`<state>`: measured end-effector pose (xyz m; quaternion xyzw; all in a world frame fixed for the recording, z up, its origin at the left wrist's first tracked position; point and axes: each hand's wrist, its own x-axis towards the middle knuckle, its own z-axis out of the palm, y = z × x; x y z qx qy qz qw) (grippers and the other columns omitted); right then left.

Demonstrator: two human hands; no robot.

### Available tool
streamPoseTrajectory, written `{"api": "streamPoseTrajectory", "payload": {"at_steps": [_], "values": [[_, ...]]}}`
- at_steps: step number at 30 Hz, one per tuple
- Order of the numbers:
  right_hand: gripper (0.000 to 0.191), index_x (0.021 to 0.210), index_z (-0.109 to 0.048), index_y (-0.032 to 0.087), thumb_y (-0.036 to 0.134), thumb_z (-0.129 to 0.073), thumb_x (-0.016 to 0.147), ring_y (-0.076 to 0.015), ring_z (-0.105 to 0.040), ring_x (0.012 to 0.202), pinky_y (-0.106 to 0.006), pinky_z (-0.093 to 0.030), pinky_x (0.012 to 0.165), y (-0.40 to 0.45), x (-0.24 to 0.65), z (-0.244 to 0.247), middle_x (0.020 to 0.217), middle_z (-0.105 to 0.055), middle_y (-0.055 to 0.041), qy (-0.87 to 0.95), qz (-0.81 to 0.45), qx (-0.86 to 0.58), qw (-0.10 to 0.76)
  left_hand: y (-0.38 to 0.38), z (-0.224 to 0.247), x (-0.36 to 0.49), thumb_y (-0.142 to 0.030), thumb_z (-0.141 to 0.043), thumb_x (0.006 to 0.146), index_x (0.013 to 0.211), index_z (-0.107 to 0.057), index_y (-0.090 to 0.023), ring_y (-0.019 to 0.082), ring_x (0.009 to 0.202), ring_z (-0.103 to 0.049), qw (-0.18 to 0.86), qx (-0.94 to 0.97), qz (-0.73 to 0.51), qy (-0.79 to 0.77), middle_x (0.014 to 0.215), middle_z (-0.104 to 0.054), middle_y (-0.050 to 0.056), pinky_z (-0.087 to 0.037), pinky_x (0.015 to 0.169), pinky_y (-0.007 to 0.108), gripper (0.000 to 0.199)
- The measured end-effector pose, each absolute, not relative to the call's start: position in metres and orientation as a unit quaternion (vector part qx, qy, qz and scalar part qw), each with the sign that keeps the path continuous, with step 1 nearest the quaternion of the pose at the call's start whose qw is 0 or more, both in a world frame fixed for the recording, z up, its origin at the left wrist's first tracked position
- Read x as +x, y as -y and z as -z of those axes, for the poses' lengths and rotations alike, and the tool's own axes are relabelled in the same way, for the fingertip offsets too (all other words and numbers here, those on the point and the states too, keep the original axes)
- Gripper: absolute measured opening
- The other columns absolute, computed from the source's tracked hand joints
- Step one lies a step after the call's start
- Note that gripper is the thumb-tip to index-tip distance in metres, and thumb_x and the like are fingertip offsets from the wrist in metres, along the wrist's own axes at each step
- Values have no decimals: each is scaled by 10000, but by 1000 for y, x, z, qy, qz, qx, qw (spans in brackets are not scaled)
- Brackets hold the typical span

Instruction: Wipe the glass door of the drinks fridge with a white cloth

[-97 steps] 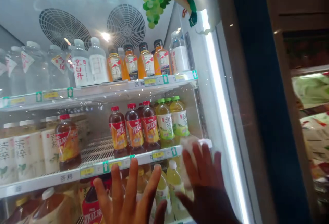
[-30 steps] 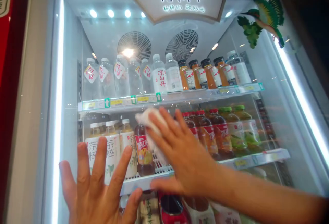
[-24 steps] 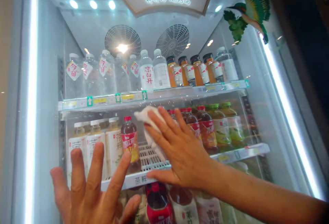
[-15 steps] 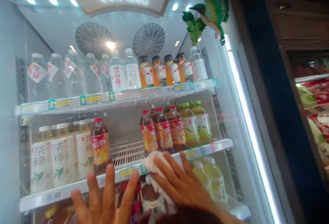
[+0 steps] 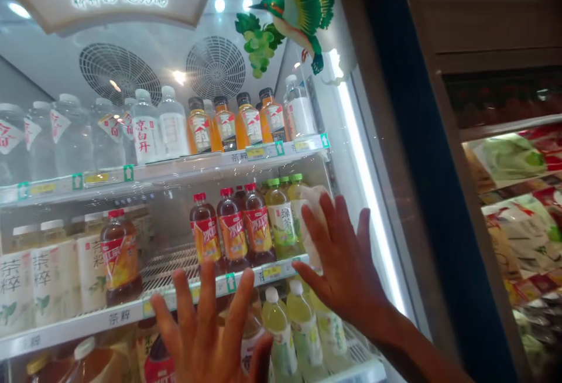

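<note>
My right hand (image 5: 345, 260) presses a crumpled white cloth (image 5: 311, 225) against the glass door of a lit drinks cooler. Its fingers are spread over the cloth, which partly covers the green tea bottles (image 5: 282, 219) behind the glass. Lower and further left, my left hand (image 5: 213, 330) is held up with its fingers apart and nothing in them; it seems to rest on the glass. Behind the door, red-capped iced tea bottles (image 5: 232, 231) stand on the middle shelf, above and between my hands.
Clear water bottles (image 5: 70, 137) and orange drinks (image 5: 226, 125) line the upper shelf. Pale yellow-green bottles (image 5: 305, 330) stand below. A bird-and-grapes decal (image 5: 302, 8) marks the door's upper right. To the right, beyond a dark blue panel (image 5: 404, 137), are packaged goods (image 5: 518, 225).
My right hand has moved up and right across the glass with the cloth. My left hand stays spread, slightly further right in view. The view has shifted right, so the shelves appear further left.
</note>
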<state>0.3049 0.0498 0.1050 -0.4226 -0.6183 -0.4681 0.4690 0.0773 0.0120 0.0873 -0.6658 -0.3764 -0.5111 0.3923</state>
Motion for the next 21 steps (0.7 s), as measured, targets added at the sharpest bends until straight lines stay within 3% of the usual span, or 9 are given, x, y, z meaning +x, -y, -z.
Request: {"api": "streamPoseTrajectory", "payload": {"at_steps": [3, 7, 13, 18, 21], "values": [[840, 1691, -53, 197, 592, -402, 1038, -395, -22, 1627, -785, -113, 1237, -48, 308, -90, 1767, -44, -134, 625, 457, -420, 473, -11, -90, 91, -269, -556, 970, 1667, -100, -406, 324, 1651, 63, 403, -670, 492, 384, 1788, 33, -30, 64, 1314, 654, 845], [843, 1688, -84, 135, 533, -420, 1025, -380, 2, 1633, -758, -40, 1259, -43, 292, -49, 1761, -23, -137, 636, 482, -398, 453, -15, -79, 87, -233, -571, 948, 1666, -111, -403, 316, 1653, 44, 415, -668, 475, 393, 1790, 12, -25, 58, 1317, 638, 869], [879, 1689, -94, 163, 509, -525, 1005, -442, -108, 1612, -794, -142, 1226, -46, 274, -81, 1762, -68, -140, 616, 452, -425, 486, -14, -58, 51, -202, -585, 925, 1670, -144, -370, 314, 1654, 38, 435, -650, 463, 417, 1791, -1, 2, 63, 1325, 602, 882], [844, 1683, -94, 86, 447, -465, 1016, -366, -20, 1635, -619, -7, 1319, -40, 224, -20, 1763, -26, -157, 669, 457, -350, 470, 0, -25, 7, -199, -575, 913, 1670, -120, -393, 313, 1653, 43, 417, -644, 455, 452, 1789, 24, -12, 40, 1320, 631, 904], [839, 1677, -162, 96, 480, -494, 1009, -343, -35, 1638, -587, 18, 1329, -37, 188, -23, 1760, -73, -151, 703, 457, -321, 441, 10, -19, -23, -190, -574, 917, 1670, -100, -396, 304, 1652, 57, 400, -654, 444, 463, 1789, 43, -14, 39, 1321, 628, 913]]}}
